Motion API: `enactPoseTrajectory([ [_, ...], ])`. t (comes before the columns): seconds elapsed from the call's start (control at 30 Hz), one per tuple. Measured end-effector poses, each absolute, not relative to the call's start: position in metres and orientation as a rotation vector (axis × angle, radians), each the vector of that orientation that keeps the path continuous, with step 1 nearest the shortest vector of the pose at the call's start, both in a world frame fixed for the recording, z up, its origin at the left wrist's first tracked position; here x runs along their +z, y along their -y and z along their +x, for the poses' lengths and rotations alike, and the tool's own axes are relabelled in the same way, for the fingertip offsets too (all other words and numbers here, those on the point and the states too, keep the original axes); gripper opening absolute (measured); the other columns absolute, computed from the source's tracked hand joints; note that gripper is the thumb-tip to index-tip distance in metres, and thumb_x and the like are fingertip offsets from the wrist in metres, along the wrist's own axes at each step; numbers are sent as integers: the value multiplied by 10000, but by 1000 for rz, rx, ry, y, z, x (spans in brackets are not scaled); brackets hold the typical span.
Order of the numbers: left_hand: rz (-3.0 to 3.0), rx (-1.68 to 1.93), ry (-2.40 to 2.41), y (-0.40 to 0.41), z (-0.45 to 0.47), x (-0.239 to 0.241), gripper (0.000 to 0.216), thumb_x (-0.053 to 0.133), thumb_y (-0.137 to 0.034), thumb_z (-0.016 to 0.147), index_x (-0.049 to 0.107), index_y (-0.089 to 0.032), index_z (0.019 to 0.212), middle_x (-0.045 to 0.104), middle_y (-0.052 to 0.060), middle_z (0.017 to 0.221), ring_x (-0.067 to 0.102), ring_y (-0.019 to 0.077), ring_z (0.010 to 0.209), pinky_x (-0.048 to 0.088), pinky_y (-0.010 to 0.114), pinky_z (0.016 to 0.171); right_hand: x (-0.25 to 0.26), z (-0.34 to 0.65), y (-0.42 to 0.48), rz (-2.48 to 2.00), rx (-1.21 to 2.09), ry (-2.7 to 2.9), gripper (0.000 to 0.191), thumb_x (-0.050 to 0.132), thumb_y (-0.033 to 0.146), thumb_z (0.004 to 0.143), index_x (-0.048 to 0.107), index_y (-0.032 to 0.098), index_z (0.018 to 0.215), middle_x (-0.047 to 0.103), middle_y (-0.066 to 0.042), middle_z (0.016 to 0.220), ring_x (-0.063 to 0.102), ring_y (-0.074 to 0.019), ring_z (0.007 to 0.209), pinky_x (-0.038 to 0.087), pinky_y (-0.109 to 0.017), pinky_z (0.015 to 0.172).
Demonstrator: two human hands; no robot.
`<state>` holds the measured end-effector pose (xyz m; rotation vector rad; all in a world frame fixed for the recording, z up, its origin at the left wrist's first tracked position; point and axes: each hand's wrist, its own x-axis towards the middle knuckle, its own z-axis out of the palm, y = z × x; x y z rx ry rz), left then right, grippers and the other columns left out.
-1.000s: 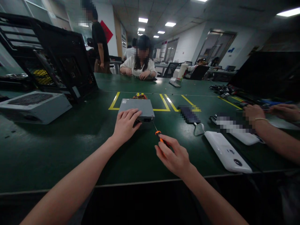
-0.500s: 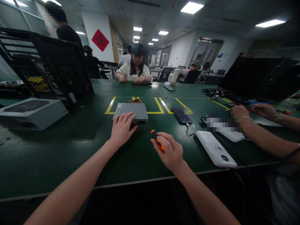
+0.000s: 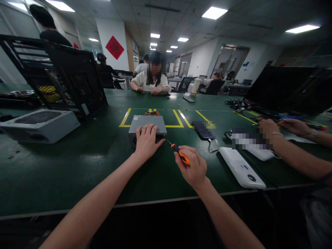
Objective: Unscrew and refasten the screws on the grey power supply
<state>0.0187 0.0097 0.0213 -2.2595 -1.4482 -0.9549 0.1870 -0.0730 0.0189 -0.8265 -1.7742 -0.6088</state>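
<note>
A grey metal power supply box (image 3: pixel 145 122) lies on the dark green table (image 3: pixel 77 166) by a yellow marked rectangle, with coloured wires at its far side. My left hand (image 3: pixel 147 141) lies flat over its near edge, fingers spread on the top. My right hand (image 3: pixel 192 167) is closed round the orange and black handle of a screwdriver (image 3: pixel 178 154), whose thin shaft points at the box's near right corner.
A black computer case (image 3: pixel 70 76) and a grey drive unit (image 3: pixel 38 124) stand at the left. A white device (image 3: pixel 241 167) lies at the right, beside another person's forearms (image 3: pixel 293 155). A seated person (image 3: pixel 151 77) works across the table. A black monitor (image 3: pixel 287 86) leans at the far right.
My left hand has slid right along the box's near edge and now covers its front face. The screwdriver stays aimed at the box. The view has shifted a little.
</note>
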Motion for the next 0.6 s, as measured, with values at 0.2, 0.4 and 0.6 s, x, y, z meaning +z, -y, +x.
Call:
enactPoseTrajectory([
  [0.2, -2224, -1038, 1501, -13, 23, 19, 403, 566, -382, 786, 494, -198, 1137, 520, 115, 1210, 420, 280, 1153, 214, 472, 1010, 14, 188, 71, -816, -646, 1799, 283, 626, 115, 745, 494, 170, 990, 644, -95, 891, 638, -158, 805, 535, -252, 678],
  [0.4, -2225, -1079, 1533, -13, 24, 19, 408, 584, -380, 761, 502, -203, 1119, 523, 110, 1202, 423, 282, 1145, 211, 471, 1011, 15, 181, 78, -806, -739, 1903, 206, 587, 147, 764, 507, 198, 948, 649, -82, 903, 632, -163, 777, 514, -267, 661],
  [0.6, -2229, -1106, 1520, -12, 25, 21, 373, 584, -360, 758, 511, -203, 1089, 528, 105, 1190, 432, 272, 1137, 210, 466, 1009, 13, 177, 82, -846, -741, 1981, 231, 536, 153, 786, 474, 180, 1007, 631, -107, 960, 615, -166, 793, 504, -272, 658],
])
